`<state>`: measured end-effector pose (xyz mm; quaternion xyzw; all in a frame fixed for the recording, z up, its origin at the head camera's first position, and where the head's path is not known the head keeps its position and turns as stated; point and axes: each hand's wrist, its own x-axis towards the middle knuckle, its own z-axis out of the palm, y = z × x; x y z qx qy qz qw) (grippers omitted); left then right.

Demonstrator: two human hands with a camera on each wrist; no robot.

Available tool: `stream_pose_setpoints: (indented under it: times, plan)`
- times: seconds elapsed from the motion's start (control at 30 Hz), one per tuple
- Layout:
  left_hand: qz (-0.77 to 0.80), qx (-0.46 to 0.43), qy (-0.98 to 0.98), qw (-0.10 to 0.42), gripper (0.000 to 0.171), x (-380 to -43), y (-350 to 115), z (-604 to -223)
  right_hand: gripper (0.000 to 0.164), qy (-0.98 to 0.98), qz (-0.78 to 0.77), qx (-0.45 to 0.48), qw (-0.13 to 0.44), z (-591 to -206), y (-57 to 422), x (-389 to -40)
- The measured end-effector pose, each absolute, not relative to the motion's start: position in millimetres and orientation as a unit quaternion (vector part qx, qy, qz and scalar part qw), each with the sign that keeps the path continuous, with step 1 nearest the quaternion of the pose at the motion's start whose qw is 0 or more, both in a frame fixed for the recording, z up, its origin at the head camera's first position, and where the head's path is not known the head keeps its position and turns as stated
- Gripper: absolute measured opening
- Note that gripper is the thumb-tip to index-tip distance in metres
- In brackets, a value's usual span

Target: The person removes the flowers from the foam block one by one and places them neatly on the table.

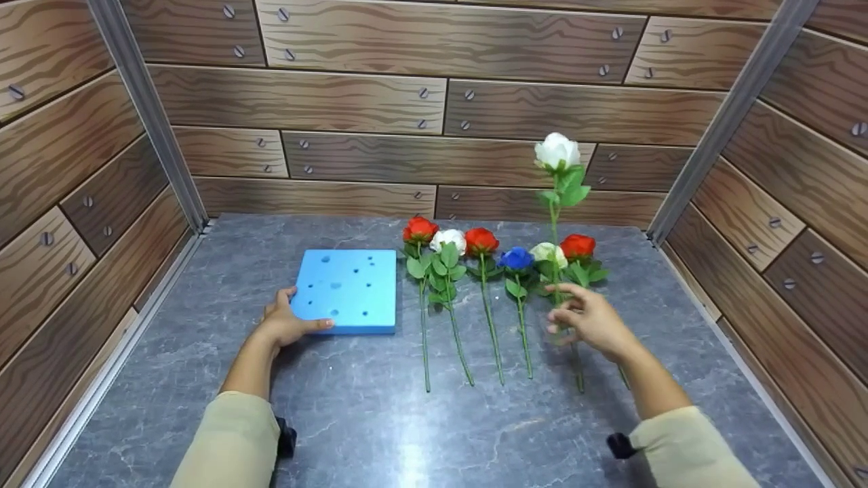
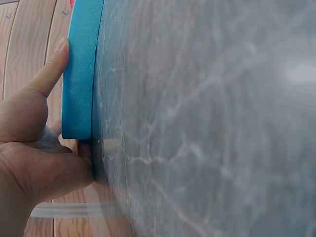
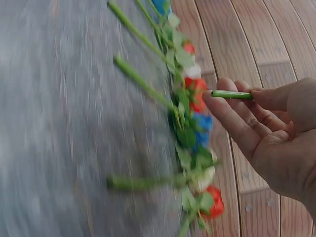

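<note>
A light blue foam block (image 1: 347,293) with several holes in its top lies flat on the table. At its front left corner my left hand (image 1: 283,324) grips it, thumb along the front edge and fingers at the left side. In the left wrist view the thumb presses against the side of the block (image 2: 81,74), while some fingers are hidden behind it. My right hand (image 1: 591,324) pinches an artificial white rose (image 1: 558,152) by its green stem, bloom up, above the table. The stem's cut end (image 3: 231,94) shows between thumb and fingers in the right wrist view.
Several roses lie in a row right of the block, stems toward me: red (image 1: 420,229), white (image 1: 448,240), red (image 1: 481,240), blue (image 1: 516,258), cream (image 1: 548,254) and red (image 1: 578,246). Wood-patterned walls (image 1: 380,102) enclose the grey marbled table (image 1: 461,440) on three sides.
</note>
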<state>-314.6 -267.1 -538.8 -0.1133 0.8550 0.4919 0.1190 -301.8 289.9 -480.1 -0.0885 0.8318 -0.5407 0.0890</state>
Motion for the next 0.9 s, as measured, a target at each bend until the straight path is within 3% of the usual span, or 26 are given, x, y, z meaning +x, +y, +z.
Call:
stream_pose_setpoints:
  times: [0.43,0.9]
  plan:
    - [0.490,-0.114,0.856,0.120,0.132,-316.5,-268.5,-541.4,0.060,0.850,-0.505,-0.036,0.142,-487.0,370.3,-281.3]
    - [0.488,-0.112,0.857,0.120,0.133,-316.5,-268.8,-541.2,0.057,0.891,-0.430,0.004,0.143,-493.9,434.1,-271.0]
